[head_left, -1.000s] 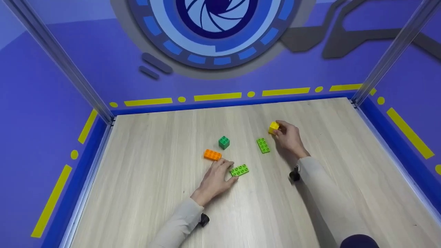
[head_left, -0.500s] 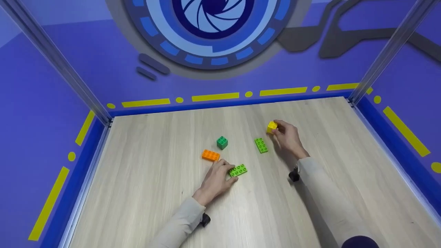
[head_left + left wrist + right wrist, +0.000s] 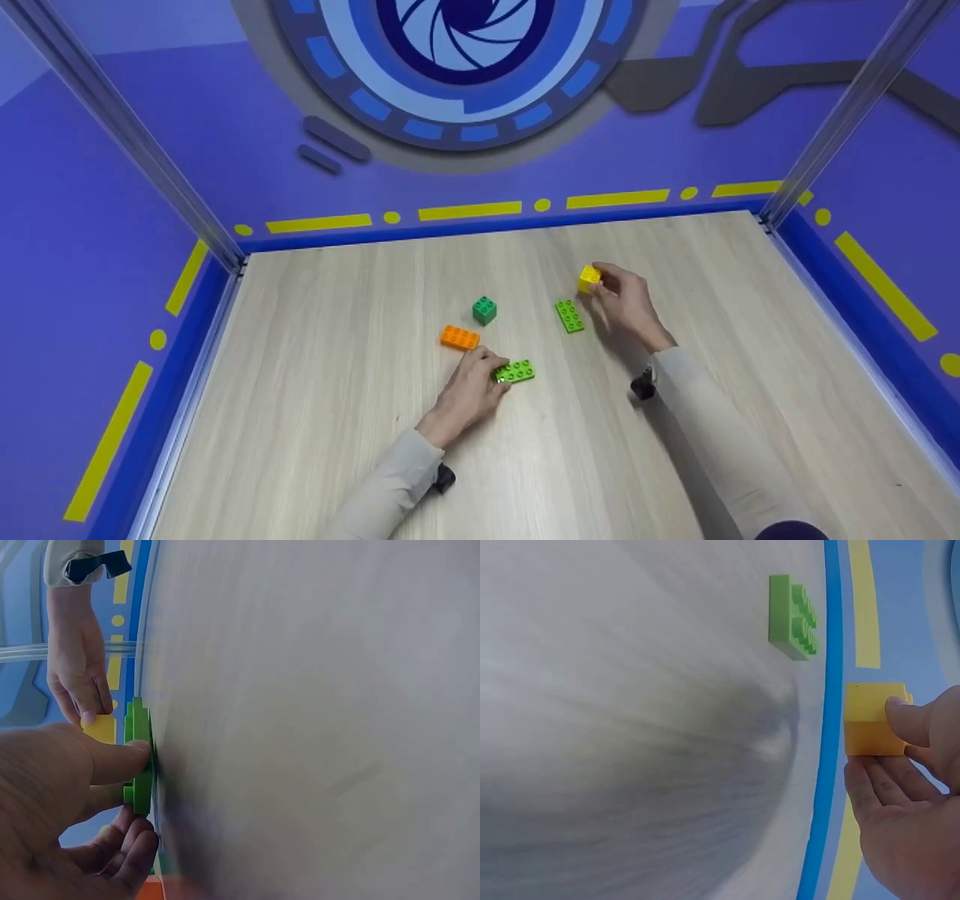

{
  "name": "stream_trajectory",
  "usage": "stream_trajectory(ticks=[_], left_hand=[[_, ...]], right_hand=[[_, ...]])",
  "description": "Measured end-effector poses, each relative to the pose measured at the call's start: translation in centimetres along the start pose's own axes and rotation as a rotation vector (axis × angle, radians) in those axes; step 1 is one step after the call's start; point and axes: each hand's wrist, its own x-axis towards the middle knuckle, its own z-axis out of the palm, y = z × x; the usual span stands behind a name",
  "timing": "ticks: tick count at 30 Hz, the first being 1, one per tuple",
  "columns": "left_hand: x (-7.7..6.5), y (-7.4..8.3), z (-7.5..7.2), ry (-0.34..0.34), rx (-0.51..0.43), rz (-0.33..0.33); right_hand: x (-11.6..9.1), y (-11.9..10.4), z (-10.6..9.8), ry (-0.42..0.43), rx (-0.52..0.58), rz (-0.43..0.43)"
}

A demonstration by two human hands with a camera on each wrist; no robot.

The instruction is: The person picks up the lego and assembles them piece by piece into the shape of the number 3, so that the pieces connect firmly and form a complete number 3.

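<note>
My left hand (image 3: pixel 469 386) pinches the near light green building brick (image 3: pixel 516 371) between thumb and fingers, low over the table. In the left wrist view the thumb lies across this flat, studded brick (image 3: pixel 141 791). Farther back and to the right, my right hand (image 3: pixel 628 304) grips a yellow brick (image 3: pixel 589 279) by its right side. The right wrist view has the thumb on the yellow block (image 3: pixel 874 720), held up off the table. A second light green brick (image 3: pixel 569 316) lies just in front of the right hand.
An orange brick (image 3: pixel 459 337) lies just beyond the left fingertips, with a dark green cubic brick (image 3: pixel 484 310) behind it. The wooden table (image 3: pixel 322 360) is enclosed by a blue patterned back wall (image 3: pixel 480 176) and side walls.
The left thumb and fingers have closed on the near light green brick, which has turned slightly and shifted left. The right hand has moved slightly left with the yellow brick.
</note>
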Motion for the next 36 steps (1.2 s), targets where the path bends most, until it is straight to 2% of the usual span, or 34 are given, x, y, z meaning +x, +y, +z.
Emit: stream_trajectory(ticks=[8, 19, 30, 36], left_hand=[[0.0, -0.1, -0.4, -0.066, -0.047, -0.046], [0.2, -0.6, -0.8, -0.115, -0.068, -0.073], [0.3, -1.8, -0.9, -0.145, -0.200, -0.089], [0.3, -2.5, -1.1, -0.154, -0.246, -0.078]], right_hand=[[-0.8, -0.3, 0.2, -0.026, 0.000, -0.032], [-1.7, -1.4, 0.7, -0.055, 0.048, -0.115], [-2.8, -2.5, 1.5, -0.080, 0.092, -0.200], [-3.6, -3.3, 2.0, -0.093, 0.102, -0.193]])
